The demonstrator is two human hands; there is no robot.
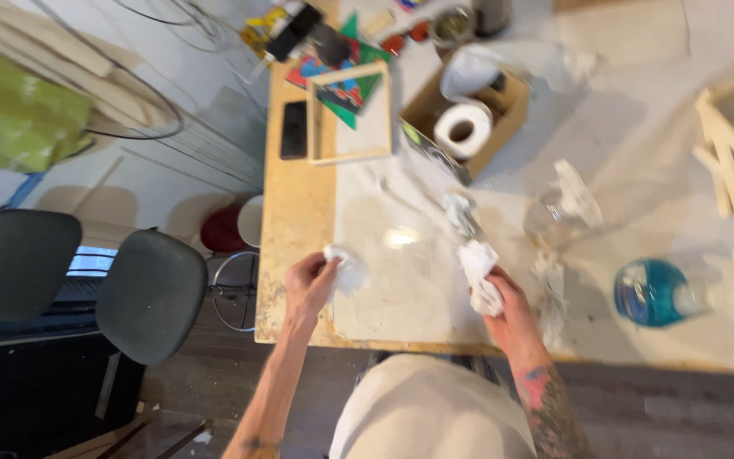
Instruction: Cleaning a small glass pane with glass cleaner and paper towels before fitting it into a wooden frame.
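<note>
the left hand [309, 285] pinches a white wad [348, 270] at the glass sheet's [401, 255] left edge, while the right hand [507, 308] grips a crumpled paper towel [479, 274] on its right part, on the table [295, 221].

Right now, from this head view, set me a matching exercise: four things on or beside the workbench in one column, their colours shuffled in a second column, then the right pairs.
Things:
1. Spray bottle lying on the bench
2. Paper roll in the cardboard box
3. Phone by the wooden frame
4. Chair seat beside the bench

Colours:
A. white
B. dark grey
C. blue
D. black

Pairs: 1-C, 2-A, 3-D, 4-B
</note>
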